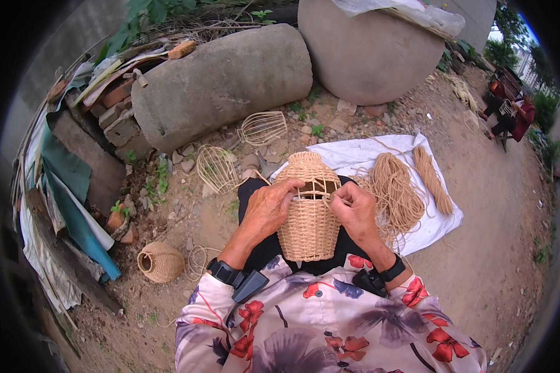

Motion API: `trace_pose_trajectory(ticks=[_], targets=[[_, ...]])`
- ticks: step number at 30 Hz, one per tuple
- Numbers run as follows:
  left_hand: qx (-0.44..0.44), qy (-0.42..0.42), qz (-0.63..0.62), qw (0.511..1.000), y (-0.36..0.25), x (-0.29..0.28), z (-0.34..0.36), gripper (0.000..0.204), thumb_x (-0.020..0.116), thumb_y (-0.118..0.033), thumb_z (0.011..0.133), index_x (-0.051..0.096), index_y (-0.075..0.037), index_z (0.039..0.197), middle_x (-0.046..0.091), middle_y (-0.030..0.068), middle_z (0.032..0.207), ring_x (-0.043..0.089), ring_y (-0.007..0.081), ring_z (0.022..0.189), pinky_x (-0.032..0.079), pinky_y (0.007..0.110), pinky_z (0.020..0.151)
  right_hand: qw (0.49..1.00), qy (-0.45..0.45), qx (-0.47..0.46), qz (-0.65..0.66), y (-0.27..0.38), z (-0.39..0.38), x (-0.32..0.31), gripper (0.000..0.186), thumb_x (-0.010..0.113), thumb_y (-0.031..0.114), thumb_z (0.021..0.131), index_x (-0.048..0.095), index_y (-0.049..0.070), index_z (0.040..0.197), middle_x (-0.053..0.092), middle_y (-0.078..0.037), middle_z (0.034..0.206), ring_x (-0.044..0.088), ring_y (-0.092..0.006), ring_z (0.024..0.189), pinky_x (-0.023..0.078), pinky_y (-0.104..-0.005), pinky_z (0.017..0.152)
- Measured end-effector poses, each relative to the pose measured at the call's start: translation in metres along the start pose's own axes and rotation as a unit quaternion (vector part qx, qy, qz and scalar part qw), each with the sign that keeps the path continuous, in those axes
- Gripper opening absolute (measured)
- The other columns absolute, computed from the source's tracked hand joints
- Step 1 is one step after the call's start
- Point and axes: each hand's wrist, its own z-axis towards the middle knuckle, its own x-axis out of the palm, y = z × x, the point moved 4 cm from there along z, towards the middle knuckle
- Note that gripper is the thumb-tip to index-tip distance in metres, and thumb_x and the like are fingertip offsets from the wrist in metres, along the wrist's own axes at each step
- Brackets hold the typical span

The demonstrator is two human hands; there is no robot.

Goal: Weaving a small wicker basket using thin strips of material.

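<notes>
A woven vase-shaped basket [309,230] of tan cord stands upright on my lap, between my knees. In its upper wall is an unwoven gap [317,187], crossed by bare upright ribs. My left hand [269,205] grips the basket at the left edge of this gap, thumb and fingers closed on it. A strand of cord sticks out past its knuckles to the upper left. At the gap's right edge my right hand [357,210] is closed in a pinch; what lies between its fingertips is too small to make out.
On a white sheet [440,233] to the right lie a loose cord heap [397,193] and a cord bundle [433,180]. Two open basket frames [216,169] [263,128] and a small woven basket [160,262] lie left. Beyond is a stone cylinder [224,84]. Another person [521,115] sits far right.
</notes>
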Motion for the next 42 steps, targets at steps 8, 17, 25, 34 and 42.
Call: trace_pose_trajectory(ticks=[8,17,25,34,42], targets=[[-0.029,-0.037,-0.029,0.998,0.008,-0.005,-0.004,0.024,0.056,0.001,0.080,0.063,-0.004,0.103,0.060,0.0056,0.069,0.055,0.0137,0.059,0.045,0.029,0.057,0.982,0.109,0.102,0.118,-0.013,0.000,0.007,0.016,0.062,0.012,0.088,0.064,-0.004,0.085,0.066,-0.006,0.074,0.061,-0.0101,0.068,0.049,-0.0260,0.062],[-0.202,-0.076,0.131,0.968,0.117,-0.072,-0.093,0.020,0.057,-0.002,0.073,0.063,-0.007,0.091,0.059,0.0079,0.064,0.059,0.0188,0.059,0.046,0.033,0.057,0.975,0.088,0.053,0.197,-0.024,0.022,-0.006,0.016,0.051,0.008,0.093,0.063,-0.002,0.099,0.065,-0.005,0.083,0.059,-0.0101,0.075,0.049,-0.0254,0.070],[-0.328,0.026,0.160,0.931,0.130,-0.049,-0.100,0.021,0.056,-0.009,0.074,0.068,-0.015,0.091,0.067,0.0093,0.072,0.066,0.0283,0.071,0.051,0.039,0.066,0.967,0.094,-0.192,-0.141,0.037,0.025,0.018,0.013,0.057,0.003,0.076,0.063,0.002,0.087,0.060,-0.015,0.078,0.062,-0.0344,0.074,0.050,-0.0434,0.065],[-0.218,-0.008,-0.043,0.975,0.120,-0.030,-0.066,0.025,0.051,-0.011,0.090,0.062,-0.006,0.112,0.065,0.0068,0.099,0.057,0.0147,0.070,0.050,0.029,0.062,0.974,0.074,-0.105,-0.188,0.031,0.037,0.044,0.015,0.060,0.008,0.077,0.052,0.002,0.088,0.063,-0.018,0.078,0.062,-0.0386,0.069,0.049,-0.0474,0.063],[-0.268,-0.016,-0.246,0.931,0.071,-0.012,-0.031,0.029,0.049,-0.004,0.087,0.060,-0.007,0.114,0.066,0.0004,0.098,0.050,0.0045,0.064,0.042,0.019,0.056,0.998,0.064,0.000,-0.026,-0.019,0.020,0.009,0.013,0.056,-0.001,0.077,0.048,0.003,0.087,0.059,-0.010,0.068,0.060,-0.0250,0.056,0.046,-0.0362,0.055]])
